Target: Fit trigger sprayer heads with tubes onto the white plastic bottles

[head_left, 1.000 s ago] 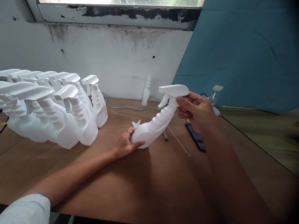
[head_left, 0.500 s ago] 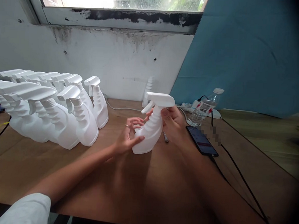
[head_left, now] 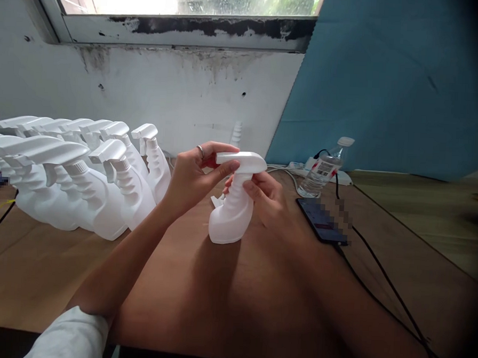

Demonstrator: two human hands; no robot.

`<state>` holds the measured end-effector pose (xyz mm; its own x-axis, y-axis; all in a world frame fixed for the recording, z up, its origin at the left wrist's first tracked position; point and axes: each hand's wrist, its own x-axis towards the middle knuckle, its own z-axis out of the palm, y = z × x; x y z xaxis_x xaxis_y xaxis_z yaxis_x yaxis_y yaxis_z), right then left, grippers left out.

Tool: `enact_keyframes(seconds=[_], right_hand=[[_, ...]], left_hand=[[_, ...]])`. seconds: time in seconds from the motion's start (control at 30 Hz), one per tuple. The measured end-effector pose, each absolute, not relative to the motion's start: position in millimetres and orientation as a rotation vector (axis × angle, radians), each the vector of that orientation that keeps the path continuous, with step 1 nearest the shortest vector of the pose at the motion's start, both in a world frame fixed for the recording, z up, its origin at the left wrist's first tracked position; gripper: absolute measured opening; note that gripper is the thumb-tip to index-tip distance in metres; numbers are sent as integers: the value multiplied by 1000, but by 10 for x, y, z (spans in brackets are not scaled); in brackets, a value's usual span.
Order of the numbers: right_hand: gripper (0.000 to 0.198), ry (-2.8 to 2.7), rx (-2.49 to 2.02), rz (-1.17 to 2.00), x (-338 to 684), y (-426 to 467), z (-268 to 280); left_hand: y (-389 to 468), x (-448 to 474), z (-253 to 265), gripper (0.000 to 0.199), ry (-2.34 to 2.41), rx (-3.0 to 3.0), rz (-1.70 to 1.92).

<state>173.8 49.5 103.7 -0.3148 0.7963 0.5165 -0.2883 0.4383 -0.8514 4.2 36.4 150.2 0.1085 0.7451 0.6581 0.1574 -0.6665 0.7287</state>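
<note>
A white spray bottle [head_left: 231,221] is held upright between my hands, above or on the brown table. My left hand [head_left: 201,169], with a ring on one finger, grips the front of its trigger spray head [head_left: 243,160], thumb on the near side and fingers over the far side. Lower down, my right hand [head_left: 266,196] is closed around the ribbed neck, its thumb on the near side. Behind my left hand stands another white bottle [head_left: 236,133] against the wall, its lower part hidden. A small white piece [head_left: 217,200] shows behind the held bottle, partly covered.
Several white spray bottles [head_left: 97,203] stand in rows at the left. To the right are a clear water bottle [head_left: 323,170], a phone [head_left: 320,220] with a black cable [head_left: 385,285], and a white power strip [head_left: 345,177]. Blue cloth [head_left: 388,90] hangs behind.
My left hand has moved up from the bottle's body to its spray head and closed on it. The right hand has slid slightly down onto the neck. The bottle has shifted a little left.
</note>
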Motion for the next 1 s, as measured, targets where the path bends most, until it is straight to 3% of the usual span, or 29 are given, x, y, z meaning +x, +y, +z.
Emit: enact_keyframes(seconds=[0.13, 0.4, 0.73, 0.87, 1.0], right_hand=[[50, -1418, -499, 1107, 1646, 494, 1023], [48, -1388, -614, 960, 1586, 395, 1007], [38, -1441, -588, 1060, 1605, 353, 1046], [44, -1345, -664, 1019, 1590, 352, 1059], [39, -1447, -477, 1155, 1659, 380, 1055]], left_hand=[[365, 32, 1490, 32, 854, 1888, 1589], [335, 66, 1495, 34, 818, 1898, 1549], [283, 69, 1522, 28, 878, 1955, 1572], [245, 73, 1526, 28, 874, 1952, 1539], [226, 65, 1534, 27, 882, 1971, 1555]])
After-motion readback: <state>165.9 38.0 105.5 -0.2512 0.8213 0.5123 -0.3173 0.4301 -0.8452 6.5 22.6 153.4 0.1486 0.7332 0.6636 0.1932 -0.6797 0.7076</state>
